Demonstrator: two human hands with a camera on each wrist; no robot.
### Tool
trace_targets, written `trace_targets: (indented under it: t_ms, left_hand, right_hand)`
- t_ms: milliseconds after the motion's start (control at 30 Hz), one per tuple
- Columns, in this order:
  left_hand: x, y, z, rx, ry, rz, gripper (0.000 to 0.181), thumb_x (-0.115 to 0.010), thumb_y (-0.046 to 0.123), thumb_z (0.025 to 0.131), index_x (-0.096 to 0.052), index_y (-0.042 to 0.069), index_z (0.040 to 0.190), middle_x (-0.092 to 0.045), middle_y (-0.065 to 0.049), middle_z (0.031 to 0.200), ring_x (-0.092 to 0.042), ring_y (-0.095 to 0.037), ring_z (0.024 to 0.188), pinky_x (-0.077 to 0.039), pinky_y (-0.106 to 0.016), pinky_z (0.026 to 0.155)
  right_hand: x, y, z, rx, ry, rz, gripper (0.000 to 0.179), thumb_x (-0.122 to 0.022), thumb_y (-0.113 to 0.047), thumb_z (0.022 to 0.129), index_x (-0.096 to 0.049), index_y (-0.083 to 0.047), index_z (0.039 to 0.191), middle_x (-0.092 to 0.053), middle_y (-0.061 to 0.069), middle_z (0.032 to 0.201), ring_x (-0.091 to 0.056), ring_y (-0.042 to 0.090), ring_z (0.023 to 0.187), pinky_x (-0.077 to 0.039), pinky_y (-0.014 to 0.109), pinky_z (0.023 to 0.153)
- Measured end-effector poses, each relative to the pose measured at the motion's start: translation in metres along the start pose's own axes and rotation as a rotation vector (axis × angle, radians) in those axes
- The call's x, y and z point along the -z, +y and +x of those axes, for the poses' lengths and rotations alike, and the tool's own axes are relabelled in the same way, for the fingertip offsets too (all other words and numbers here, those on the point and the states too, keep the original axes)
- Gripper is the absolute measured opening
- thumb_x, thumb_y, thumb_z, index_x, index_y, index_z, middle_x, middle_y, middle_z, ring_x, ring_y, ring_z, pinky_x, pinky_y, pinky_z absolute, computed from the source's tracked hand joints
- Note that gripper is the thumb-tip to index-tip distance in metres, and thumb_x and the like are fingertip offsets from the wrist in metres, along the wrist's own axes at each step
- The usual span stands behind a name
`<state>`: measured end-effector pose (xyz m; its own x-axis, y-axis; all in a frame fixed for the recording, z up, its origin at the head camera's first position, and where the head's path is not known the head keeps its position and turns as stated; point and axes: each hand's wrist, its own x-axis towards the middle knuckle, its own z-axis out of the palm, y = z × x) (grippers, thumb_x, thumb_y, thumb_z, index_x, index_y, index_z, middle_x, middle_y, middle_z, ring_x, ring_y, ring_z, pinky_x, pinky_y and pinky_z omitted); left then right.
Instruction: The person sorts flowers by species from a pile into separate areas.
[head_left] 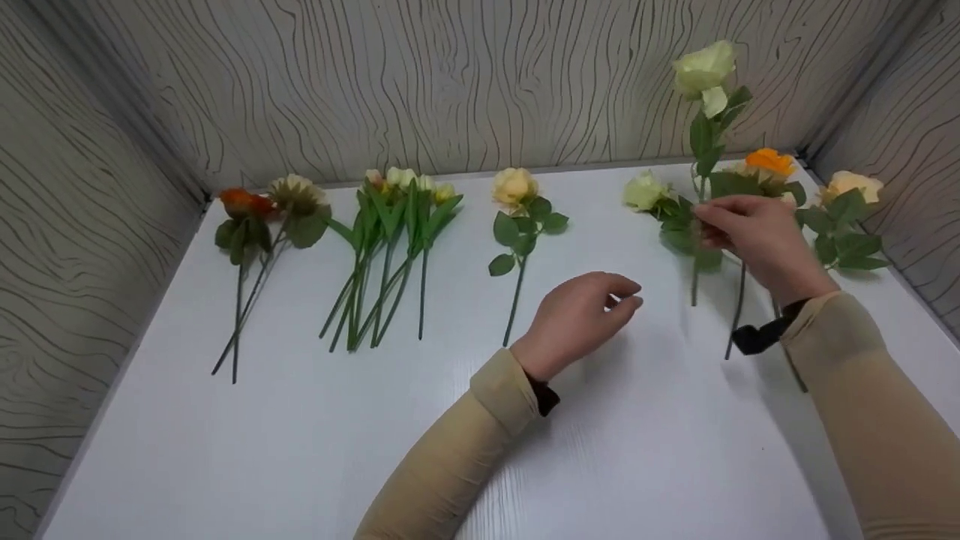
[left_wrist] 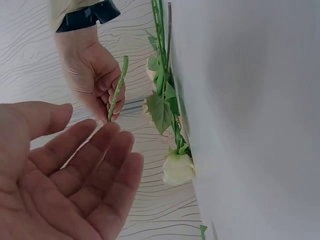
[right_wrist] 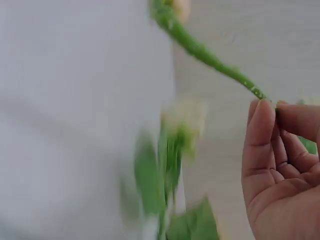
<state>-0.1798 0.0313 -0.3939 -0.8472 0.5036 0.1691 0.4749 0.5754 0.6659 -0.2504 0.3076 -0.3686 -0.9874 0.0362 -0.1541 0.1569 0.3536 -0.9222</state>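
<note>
The right hand (head_left: pixel 765 241) pinches the stem (head_left: pixel 694 279) of an upright, pale-green, leafy, apparently fabric rose (head_left: pixel 703 70); the left hand (head_left: pixel 576 321), thumb and fingers (left_wrist: pixel 120 187) apart, hovers above the smooth white bench (head_left: pixel 285 457).

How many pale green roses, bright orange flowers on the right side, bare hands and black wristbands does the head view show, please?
Pale green roses: 2
Bright orange flowers, right side: 1
Bare hands: 2
Black wristbands: 2
Total: 7
</note>
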Motion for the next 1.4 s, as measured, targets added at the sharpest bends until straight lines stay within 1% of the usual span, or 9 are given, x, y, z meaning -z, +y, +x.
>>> trace_targets:
  t_ms: [133,233,367,500,633,800,900,1167,1400]
  left_hand:
    - [0.012,-0.010,0.003,0.106,0.018,-0.193,0.028,-0.064,0.033,0.103,-0.076,0.016,0.122,-0.072,0.013,0.110,-0.063,0.000,0.093,-0.051,-0.019,0.080]
    - [0.017,-0.017,0.006,0.156,0.007,-0.306,0.026,-0.066,0.031,0.102,-0.077,0.014,0.118,-0.073,0.011,0.101,-0.065,-0.002,0.086,-0.054,-0.021,0.075]
    - [0.020,-0.023,0.008,0.201,-0.018,-0.452,0.017,-0.068,0.022,0.101,-0.077,0.011,0.110,-0.072,0.006,0.088,-0.068,-0.009,0.075,-0.057,-0.024,0.068]
    - [0.020,-0.024,0.008,0.228,-0.035,-0.529,0.008,-0.070,0.016,0.099,-0.074,0.011,0.102,-0.071,0.003,0.084,-0.068,-0.011,0.072,-0.058,-0.025,0.067]
    - [0.021,-0.021,0.006,0.254,-0.036,-0.485,0.004,-0.073,0.017,0.097,-0.072,0.013,0.097,-0.070,0.002,0.081,-0.066,-0.012,0.068,-0.057,-0.025,0.065]
    - [0.022,-0.019,0.005,0.266,-0.081,-0.372,0.007,-0.075,0.019,0.096,-0.070,0.015,0.094,-0.069,0.002,0.076,-0.066,-0.011,0.065,-0.054,-0.025,0.061]
    - [0.020,-0.020,0.005,0.274,-0.103,-0.337,0.007,-0.076,0.019,0.095,-0.071,0.014,0.093,-0.069,0.002,0.075,-0.066,-0.010,0.064,-0.054,-0.025,0.061]
    - [0.018,-0.023,0.008,0.286,-0.046,-0.392,0.006,-0.073,0.021,0.098,-0.072,0.015,0.097,-0.070,0.003,0.081,-0.067,-0.011,0.068,-0.056,-0.026,0.064]
    - [0.020,-0.023,0.006,0.285,-0.021,-0.371,0.007,-0.073,0.019,0.098,-0.070,0.014,0.094,-0.068,0.002,0.077,-0.066,-0.011,0.066,-0.054,-0.026,0.061]
  right_hand:
    - [-0.043,-0.009,-0.006,0.081,-0.073,0.355,0.041,-0.075,-0.031,0.094,-0.069,0.000,0.121,-0.068,0.009,0.105,-0.064,0.019,0.089,-0.058,0.027,0.081]
    - [-0.068,-0.011,-0.009,0.167,-0.160,0.520,0.032,-0.074,-0.019,0.096,-0.070,0.004,0.117,-0.069,0.011,0.101,-0.066,0.021,0.087,-0.058,0.027,0.080]
    - [-0.089,-0.013,-0.009,0.241,-0.261,0.608,0.027,-0.068,-0.012,0.100,-0.067,0.008,0.118,-0.069,0.013,0.102,-0.067,0.022,0.088,-0.058,0.027,0.080]
    - [-0.095,-0.012,-0.011,0.238,-0.294,0.629,0.025,-0.066,-0.010,0.101,-0.068,0.008,0.119,-0.070,0.013,0.102,-0.067,0.021,0.087,-0.058,0.027,0.078]
    - [-0.094,-0.013,-0.010,0.226,-0.274,0.621,0.028,-0.068,-0.012,0.100,-0.068,0.008,0.119,-0.071,0.013,0.103,-0.068,0.021,0.087,-0.059,0.027,0.078]
    - [-0.092,-0.014,-0.010,0.177,-0.177,0.634,0.028,-0.073,-0.014,0.097,-0.071,0.006,0.116,-0.073,0.012,0.100,-0.068,0.020,0.083,-0.059,0.027,0.076]
    - [-0.093,-0.013,-0.009,0.161,-0.146,0.641,0.027,-0.075,-0.013,0.095,-0.071,0.007,0.113,-0.072,0.012,0.097,-0.067,0.020,0.080,-0.059,0.027,0.075]
    - [-0.098,-0.014,-0.010,0.162,-0.134,0.610,0.030,-0.077,-0.014,0.093,-0.071,0.008,0.113,-0.071,0.012,0.101,-0.065,0.020,0.080,-0.059,0.027,0.076]
    - [-0.105,-0.016,-0.012,0.154,-0.146,0.648,0.024,-0.078,-0.012,0.092,-0.073,0.006,0.108,-0.073,0.010,0.095,-0.067,0.019,0.076,-0.059,0.028,0.074]
